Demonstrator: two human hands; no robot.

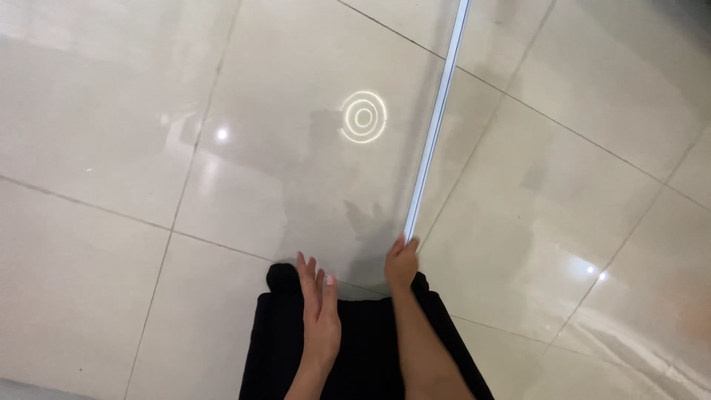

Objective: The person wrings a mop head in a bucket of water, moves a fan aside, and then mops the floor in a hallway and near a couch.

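Note:
My right hand (401, 264) grips the near end of a long, thin, pale strip (435, 126) that runs up and away over the glossy tiled floor (111, 244) to the top edge of the view. My left hand (320, 315) is beside it, flat with fingers stretched out and a little apart, holding nothing and not touching the strip. Below both hands are my legs in black cloth (363, 348).
Large beige tiles with dark grout lines fill the view. Ceiling lights reflect on them: a ringed glare (364, 116) near the strip and small bright spots (221, 134).

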